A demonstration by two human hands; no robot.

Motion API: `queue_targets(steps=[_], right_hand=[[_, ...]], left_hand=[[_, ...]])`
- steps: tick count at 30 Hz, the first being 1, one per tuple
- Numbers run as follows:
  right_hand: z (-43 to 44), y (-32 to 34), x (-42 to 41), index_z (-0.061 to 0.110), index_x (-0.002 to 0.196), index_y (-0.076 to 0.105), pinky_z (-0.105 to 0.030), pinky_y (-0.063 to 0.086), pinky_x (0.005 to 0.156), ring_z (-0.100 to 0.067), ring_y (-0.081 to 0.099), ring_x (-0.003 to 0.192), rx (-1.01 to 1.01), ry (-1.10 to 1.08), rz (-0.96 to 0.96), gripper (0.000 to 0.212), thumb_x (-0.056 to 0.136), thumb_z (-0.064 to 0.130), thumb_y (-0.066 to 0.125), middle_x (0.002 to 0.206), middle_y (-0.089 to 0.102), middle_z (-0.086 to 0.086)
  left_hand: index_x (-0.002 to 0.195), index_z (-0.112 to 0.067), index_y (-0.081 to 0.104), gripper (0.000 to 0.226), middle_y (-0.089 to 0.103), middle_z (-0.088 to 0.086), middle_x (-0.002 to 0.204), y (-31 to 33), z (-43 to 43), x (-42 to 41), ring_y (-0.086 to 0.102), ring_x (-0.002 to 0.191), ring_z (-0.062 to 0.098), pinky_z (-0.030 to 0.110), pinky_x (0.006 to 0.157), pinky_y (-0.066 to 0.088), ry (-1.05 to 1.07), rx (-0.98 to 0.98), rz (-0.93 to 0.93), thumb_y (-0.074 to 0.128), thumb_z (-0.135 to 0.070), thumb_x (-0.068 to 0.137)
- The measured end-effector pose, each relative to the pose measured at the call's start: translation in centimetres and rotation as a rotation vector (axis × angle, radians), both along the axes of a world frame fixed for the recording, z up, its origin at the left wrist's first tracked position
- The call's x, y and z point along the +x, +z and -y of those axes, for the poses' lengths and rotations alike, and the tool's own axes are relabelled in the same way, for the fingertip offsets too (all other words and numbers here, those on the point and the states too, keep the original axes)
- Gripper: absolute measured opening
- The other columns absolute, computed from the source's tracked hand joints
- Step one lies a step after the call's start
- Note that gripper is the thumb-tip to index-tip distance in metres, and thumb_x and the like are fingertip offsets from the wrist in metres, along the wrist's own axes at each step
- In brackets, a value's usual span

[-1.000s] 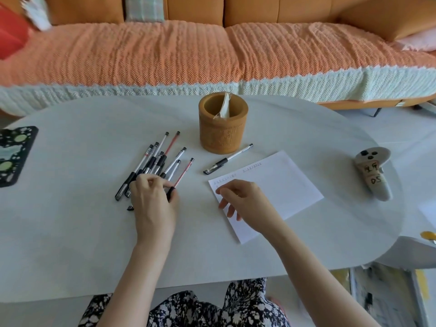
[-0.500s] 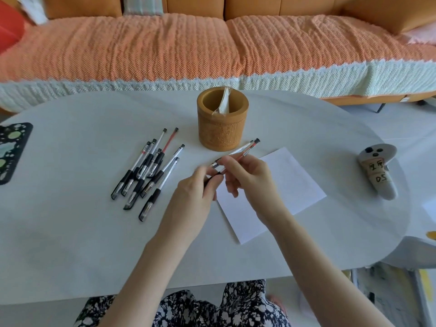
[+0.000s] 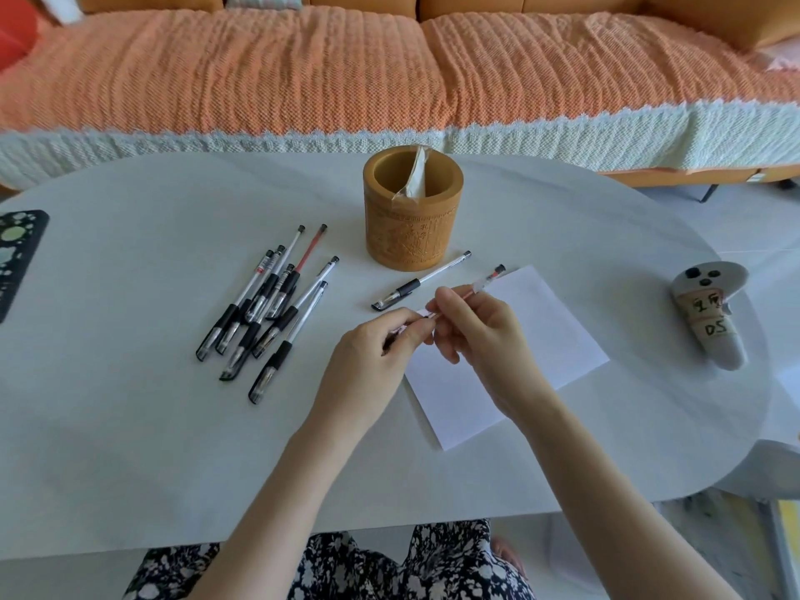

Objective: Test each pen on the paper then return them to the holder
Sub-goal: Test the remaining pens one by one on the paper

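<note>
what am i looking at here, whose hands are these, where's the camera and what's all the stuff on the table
No machine here: a person works with bare hands, and the single picture comes from a camera worn on their head, looking down. The left hand and right hand both pinch one red-ink pen near the white paper. On the table lie a bunch of pens, one black pen apart from them, a wooden holder and a grey controller. A sofa stands behind.

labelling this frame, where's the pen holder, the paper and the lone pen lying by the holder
pen holder (image 3: 413,240), head view, front wall
paper (image 3: 558,335), head view, bare right half
lone pen (image 3: 437,272), head view, clear barrel
</note>
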State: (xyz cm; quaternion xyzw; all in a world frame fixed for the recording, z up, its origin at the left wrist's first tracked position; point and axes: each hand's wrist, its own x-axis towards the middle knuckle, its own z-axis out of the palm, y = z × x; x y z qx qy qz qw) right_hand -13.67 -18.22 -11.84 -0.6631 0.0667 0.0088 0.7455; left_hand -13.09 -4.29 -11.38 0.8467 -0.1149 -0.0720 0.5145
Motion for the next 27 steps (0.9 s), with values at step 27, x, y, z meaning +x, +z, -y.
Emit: queue_targets(steps=[27], right_hand=[[-1.4,-1.8,3.9,0.001,0.061,0.052,-0.016,0.03,0.042,-0.008,0.037,0.039,-0.317,-0.193,0.006,0.042,0.073,0.028,0.081,0.044,0.046,0.002]], left_hand=[[0.128,-0.044,0.044,0.053,0.059,-0.007,0.076,-2.0,-0.7,-1.5,0.059,0.081,0.018,0.024,0.062,0.035,-0.089,0.496,0.068,0.062,-0.053,0.079]])
